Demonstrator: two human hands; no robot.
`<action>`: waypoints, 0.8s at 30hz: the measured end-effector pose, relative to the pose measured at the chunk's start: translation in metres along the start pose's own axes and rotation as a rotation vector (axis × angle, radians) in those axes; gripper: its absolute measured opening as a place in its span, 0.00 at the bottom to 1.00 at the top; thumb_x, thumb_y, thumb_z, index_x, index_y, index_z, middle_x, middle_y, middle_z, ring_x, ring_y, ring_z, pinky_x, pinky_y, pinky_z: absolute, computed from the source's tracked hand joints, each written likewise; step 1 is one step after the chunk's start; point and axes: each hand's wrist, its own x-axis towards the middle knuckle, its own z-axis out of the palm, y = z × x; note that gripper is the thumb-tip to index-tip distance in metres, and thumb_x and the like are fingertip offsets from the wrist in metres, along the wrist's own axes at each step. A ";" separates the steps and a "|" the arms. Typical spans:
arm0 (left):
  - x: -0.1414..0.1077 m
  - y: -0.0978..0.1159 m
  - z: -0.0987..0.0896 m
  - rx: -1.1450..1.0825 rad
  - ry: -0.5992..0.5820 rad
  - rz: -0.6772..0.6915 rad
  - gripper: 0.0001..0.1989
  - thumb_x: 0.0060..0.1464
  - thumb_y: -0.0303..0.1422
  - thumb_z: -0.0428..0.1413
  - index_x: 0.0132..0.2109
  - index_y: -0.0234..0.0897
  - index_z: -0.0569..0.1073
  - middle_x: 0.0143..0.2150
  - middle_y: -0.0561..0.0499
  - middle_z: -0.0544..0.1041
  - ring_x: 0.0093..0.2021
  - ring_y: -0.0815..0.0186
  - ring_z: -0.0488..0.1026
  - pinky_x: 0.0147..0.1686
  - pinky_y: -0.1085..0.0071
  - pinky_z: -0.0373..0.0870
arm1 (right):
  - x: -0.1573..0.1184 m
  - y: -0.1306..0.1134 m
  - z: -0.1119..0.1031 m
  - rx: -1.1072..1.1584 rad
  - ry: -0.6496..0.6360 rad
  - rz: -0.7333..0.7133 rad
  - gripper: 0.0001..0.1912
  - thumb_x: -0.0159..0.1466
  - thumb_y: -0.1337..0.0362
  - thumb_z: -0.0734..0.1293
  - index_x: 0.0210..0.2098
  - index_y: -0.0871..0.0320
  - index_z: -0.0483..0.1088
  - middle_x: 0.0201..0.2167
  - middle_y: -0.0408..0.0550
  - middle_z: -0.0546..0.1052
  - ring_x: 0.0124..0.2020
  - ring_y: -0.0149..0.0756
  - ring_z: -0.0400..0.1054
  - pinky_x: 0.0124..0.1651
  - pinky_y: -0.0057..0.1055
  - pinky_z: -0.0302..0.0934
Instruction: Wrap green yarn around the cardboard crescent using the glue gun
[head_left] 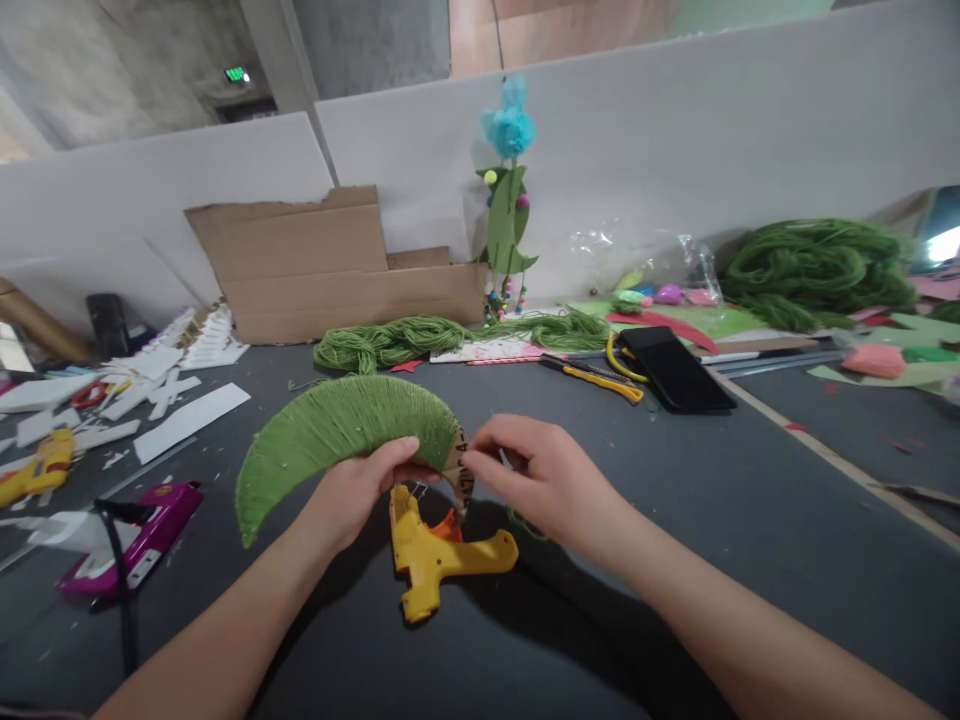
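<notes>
A cardboard crescent wrapped in green yarn (pixel 352 420) is raised a little above the table. My left hand (pixel 371 485) grips it near its right end, thumb on top. Brown printed cardboard (pixel 458 470) shows bare at that right tip. Beside the tip, my right hand (pixel 536 470) is closed in a pinch on the green yarn; a loose strand (pixel 529 525) curls out below it. What lies right between those fingertips is hidden. Under my hands rests a yellow glue gun (pixel 442 560) with an orange trigger.
Skeins of green yarn (pixel 390 340) lie behind the crescent, near a yellow utility knife (pixel 596 380) and a black phone (pixel 675 368). A purple device (pixel 135 540), white scraps (pixel 191 420) and another yellow glue gun (pixel 41 465) are on the left. A green moon ornament (pixel 508 225) hangs at the back.
</notes>
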 end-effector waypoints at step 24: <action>-0.007 0.007 0.002 -0.046 -0.058 -0.019 0.07 0.45 0.31 0.56 0.30 0.34 0.78 0.31 0.49 0.80 0.31 0.63 0.73 0.33 0.68 0.69 | 0.002 0.007 0.002 -0.153 0.153 -0.126 0.05 0.59 0.67 0.63 0.27 0.58 0.68 0.22 0.41 0.67 0.23 0.28 0.59 0.27 0.25 0.51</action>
